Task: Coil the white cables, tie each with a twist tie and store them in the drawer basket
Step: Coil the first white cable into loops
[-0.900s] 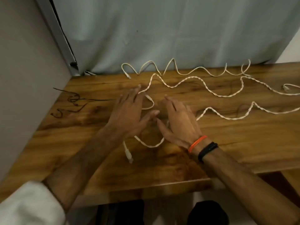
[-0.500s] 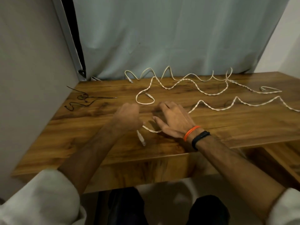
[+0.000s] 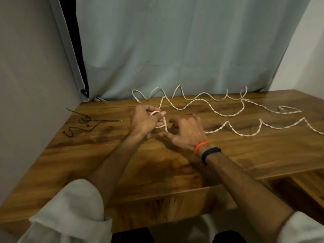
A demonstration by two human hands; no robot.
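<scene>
Head view: left hand gripped a small loop of braided white cable, lifted just above the wooden table. Right hand hovered beside it, fingers spread, holding nothing. Remaining cable snaked rightward; black twist ties lay far left.

Centre frame, the left hand grips a small loop of white cable above the wooden bench. The right hand hovers alongside, fingers spread and loosely curled. Dark twist ties lie at left.
</scene>
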